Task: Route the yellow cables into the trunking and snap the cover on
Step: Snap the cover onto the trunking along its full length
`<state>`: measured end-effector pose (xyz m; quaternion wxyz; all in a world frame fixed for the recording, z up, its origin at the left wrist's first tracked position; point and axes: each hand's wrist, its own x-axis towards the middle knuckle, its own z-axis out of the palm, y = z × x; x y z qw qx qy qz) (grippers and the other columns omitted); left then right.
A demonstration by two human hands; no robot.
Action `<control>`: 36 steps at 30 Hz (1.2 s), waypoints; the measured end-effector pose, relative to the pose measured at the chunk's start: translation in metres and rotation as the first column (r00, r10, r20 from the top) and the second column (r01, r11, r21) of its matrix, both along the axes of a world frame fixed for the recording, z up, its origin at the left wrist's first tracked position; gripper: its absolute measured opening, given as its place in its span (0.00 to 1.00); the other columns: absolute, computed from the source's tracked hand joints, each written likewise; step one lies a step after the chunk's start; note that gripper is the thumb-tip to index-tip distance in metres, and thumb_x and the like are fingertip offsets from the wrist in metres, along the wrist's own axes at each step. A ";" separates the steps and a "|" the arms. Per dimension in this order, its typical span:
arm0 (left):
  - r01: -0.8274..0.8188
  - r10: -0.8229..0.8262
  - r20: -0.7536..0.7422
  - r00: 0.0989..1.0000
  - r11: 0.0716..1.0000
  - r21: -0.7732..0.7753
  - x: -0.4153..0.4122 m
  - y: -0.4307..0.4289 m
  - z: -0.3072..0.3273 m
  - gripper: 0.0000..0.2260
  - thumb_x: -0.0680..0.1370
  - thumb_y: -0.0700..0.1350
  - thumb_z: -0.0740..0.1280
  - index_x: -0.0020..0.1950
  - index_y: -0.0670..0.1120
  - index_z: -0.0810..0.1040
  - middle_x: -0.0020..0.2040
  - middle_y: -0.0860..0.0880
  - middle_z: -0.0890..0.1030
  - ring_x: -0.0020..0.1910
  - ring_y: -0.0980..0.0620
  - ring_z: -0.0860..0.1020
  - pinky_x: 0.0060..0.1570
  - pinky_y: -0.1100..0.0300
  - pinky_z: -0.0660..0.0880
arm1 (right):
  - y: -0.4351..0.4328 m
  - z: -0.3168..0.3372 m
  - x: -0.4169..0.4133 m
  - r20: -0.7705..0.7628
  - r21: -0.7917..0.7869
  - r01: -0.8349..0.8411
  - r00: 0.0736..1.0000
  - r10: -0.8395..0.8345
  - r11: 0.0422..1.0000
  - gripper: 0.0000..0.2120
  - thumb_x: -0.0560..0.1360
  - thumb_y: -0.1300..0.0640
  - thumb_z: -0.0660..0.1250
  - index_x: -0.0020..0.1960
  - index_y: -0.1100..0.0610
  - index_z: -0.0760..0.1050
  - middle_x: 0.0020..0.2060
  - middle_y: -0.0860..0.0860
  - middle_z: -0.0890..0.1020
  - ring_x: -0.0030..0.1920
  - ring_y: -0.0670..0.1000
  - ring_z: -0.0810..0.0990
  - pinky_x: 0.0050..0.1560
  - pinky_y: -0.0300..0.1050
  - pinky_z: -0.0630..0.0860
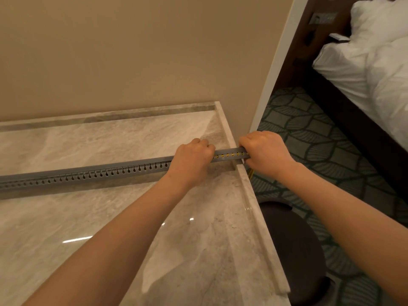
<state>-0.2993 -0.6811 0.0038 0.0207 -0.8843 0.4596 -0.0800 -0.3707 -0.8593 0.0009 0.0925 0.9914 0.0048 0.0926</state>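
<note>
Gripping a long grey trunking (88,173) with both hands, a person leans over a pale marble counter (198,250) set against a beige wall (132,51). The trunking lies flat across the counter from the far left to the right edge, where its end juts just past the raised rim.

The left hand (192,160) has its fingers curled over the top of the channel. The right hand (266,151) is wrapped round the very end of it. Between the two hands, yellow cables (227,155) show through the keyhole slots in the side wall, and a short yellow tail hangs below the right hand, off the counter. Further left the slots look dark, so I cannot tell whether cable runs that far.

The work seems to be at the right end, either seating the cables or pressing the cover down there. I cannot tell whether the cover is already on.

The next move likely calls for steady, even pressure worked leftward, keeping the cables below the lips so nothing gets pinched.

A dark round stool (293,250) stands beside the counter on green patterned carpet (309,129), with a white-sheeted bed (375,62) beyond.
</note>
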 end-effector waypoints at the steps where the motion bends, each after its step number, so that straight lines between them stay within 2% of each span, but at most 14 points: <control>1: -0.002 0.001 -0.029 1.000 1.000 -0.022 0.002 0.003 -0.001 0.09 0.77 0.42 0.61 0.57 0.45 0.73 0.52 0.47 0.75 0.52 0.47 0.72 0.36 0.57 0.65 | 0.002 0.002 -0.001 -0.041 -0.023 0.019 0.999 -0.020 1.000 0.04 0.67 0.63 0.66 0.42 0.57 0.74 0.35 0.52 0.78 0.35 0.54 0.76 0.32 0.43 0.65; 3: -0.012 0.006 -0.091 0.996 0.998 -0.057 0.007 0.011 -0.002 0.10 0.77 0.47 0.62 0.57 0.46 0.74 0.52 0.48 0.75 0.51 0.48 0.72 0.36 0.57 0.66 | 0.008 0.009 -0.002 -0.107 -0.066 0.071 0.991 -0.078 0.995 0.06 0.70 0.62 0.64 0.46 0.55 0.73 0.39 0.50 0.78 0.39 0.52 0.76 0.35 0.43 0.66; 5: -0.037 0.027 -0.152 0.988 0.997 -0.064 0.013 0.023 -0.001 0.12 0.77 0.51 0.62 0.57 0.48 0.75 0.51 0.49 0.76 0.50 0.48 0.73 0.37 0.57 0.67 | 0.015 0.018 -0.002 -0.166 -0.095 0.126 0.976 -0.140 0.988 0.05 0.71 0.60 0.63 0.47 0.54 0.73 0.40 0.49 0.78 0.41 0.52 0.74 0.39 0.43 0.64; 7: -0.070 0.064 -0.199 0.978 0.997 -0.023 0.022 0.039 0.001 0.13 0.77 0.53 0.62 0.57 0.49 0.75 0.49 0.50 0.77 0.48 0.49 0.75 0.38 0.57 0.69 | 0.026 0.025 -0.002 -0.221 -0.126 0.146 0.960 -0.171 0.981 0.02 0.72 0.56 0.63 0.44 0.54 0.73 0.40 0.50 0.77 0.42 0.53 0.71 0.42 0.44 0.63; 9: -0.084 0.092 -0.224 0.970 0.995 0.045 0.032 0.058 0.004 0.13 0.77 0.55 0.61 0.56 0.50 0.75 0.48 0.50 0.77 0.46 0.49 0.75 0.37 0.58 0.68 | 0.038 0.030 0.000 -0.265 -0.109 0.144 0.949 -0.169 0.983 0.06 0.74 0.52 0.62 0.45 0.54 0.73 0.40 0.50 0.76 0.46 0.54 0.73 0.45 0.47 0.64; 13: -0.106 0.147 -0.203 0.968 0.974 0.200 0.047 0.093 0.010 0.10 0.76 0.54 0.62 0.53 0.50 0.73 0.47 0.50 0.78 0.43 0.49 0.74 0.36 0.58 0.68 | 0.067 0.028 0.016 -0.220 -0.020 0.000 0.975 -0.004 1.000 0.12 0.75 0.46 0.61 0.51 0.54 0.73 0.47 0.52 0.79 0.50 0.55 0.76 0.48 0.48 0.68; 17: -0.139 0.209 -0.181 0.961 0.932 0.336 0.059 0.125 0.012 0.10 0.74 0.51 0.63 0.53 0.50 0.69 0.45 0.50 0.75 0.41 0.49 0.72 0.35 0.58 0.68 | 0.101 0.017 0.036 -0.177 0.054 -0.162 0.970 0.169 0.985 0.17 0.77 0.46 0.60 0.60 0.54 0.71 0.53 0.52 0.79 0.54 0.56 0.76 0.52 0.49 0.70; 19: -0.129 0.215 -0.230 0.949 0.932 0.339 0.065 0.137 0.010 0.09 0.75 0.49 0.63 0.53 0.49 0.67 0.45 0.49 0.75 0.41 0.49 0.72 0.37 0.55 0.70 | 0.114 0.011 0.045 -0.170 0.082 -0.226 0.957 0.237 0.971 0.17 0.77 0.48 0.60 0.62 0.55 0.70 0.54 0.52 0.79 0.53 0.56 0.76 0.48 0.48 0.71; 22: -0.098 0.199 -0.334 0.921 0.950 0.296 0.071 0.143 0.005 0.10 0.76 0.44 0.61 0.55 0.47 0.64 0.46 0.47 0.73 0.43 0.47 0.72 0.42 0.50 0.73 | 0.119 0.005 0.057 -0.164 0.132 -0.272 0.942 0.292 0.953 0.12 0.77 0.53 0.61 0.58 0.57 0.70 0.51 0.54 0.79 0.51 0.56 0.76 0.43 0.49 0.71; 27: -0.143 0.200 -0.225 0.953 0.958 0.247 0.084 0.134 -0.007 0.13 0.77 0.43 0.61 0.59 0.48 0.63 0.48 0.47 0.72 0.42 0.48 0.68 0.43 0.54 0.65 | 0.108 0.000 0.069 -0.112 0.168 -0.263 0.952 0.284 0.950 0.15 0.78 0.57 0.59 0.63 0.58 0.69 0.52 0.55 0.79 0.50 0.57 0.76 0.45 0.51 0.73; 30: -0.180 0.209 -0.149 0.966 0.966 0.188 0.090 0.131 -0.012 0.14 0.76 0.39 0.61 0.59 0.48 0.62 0.48 0.47 0.72 0.43 0.48 0.67 0.43 0.55 0.62 | 0.103 -0.008 0.083 -0.006 0.159 -0.290 0.956 0.295 0.944 0.12 0.75 0.60 0.63 0.58 0.59 0.72 0.47 0.55 0.81 0.45 0.58 0.78 0.37 0.50 0.74; 33: -0.214 0.228 -0.118 0.967 0.970 0.117 0.096 0.125 -0.014 0.16 0.75 0.36 0.60 0.60 0.48 0.63 0.48 0.47 0.71 0.46 0.47 0.67 0.46 0.55 0.61 | 0.095 -0.017 0.096 0.133 0.152 -0.333 0.940 0.314 0.931 0.14 0.65 0.65 0.74 0.50 0.62 0.76 0.37 0.55 0.82 0.35 0.57 0.80 0.25 0.45 0.74; 36: -0.225 0.230 -0.086 0.969 0.972 0.065 0.106 0.118 -0.016 0.21 0.71 0.32 0.59 0.61 0.47 0.62 0.48 0.47 0.70 0.47 0.47 0.67 0.50 0.54 0.62 | 0.086 -0.025 0.109 0.233 0.106 -0.353 0.917 0.322 0.930 0.19 0.61 0.64 0.77 0.51 0.62 0.79 0.39 0.52 0.84 0.35 0.53 0.81 0.24 0.40 0.74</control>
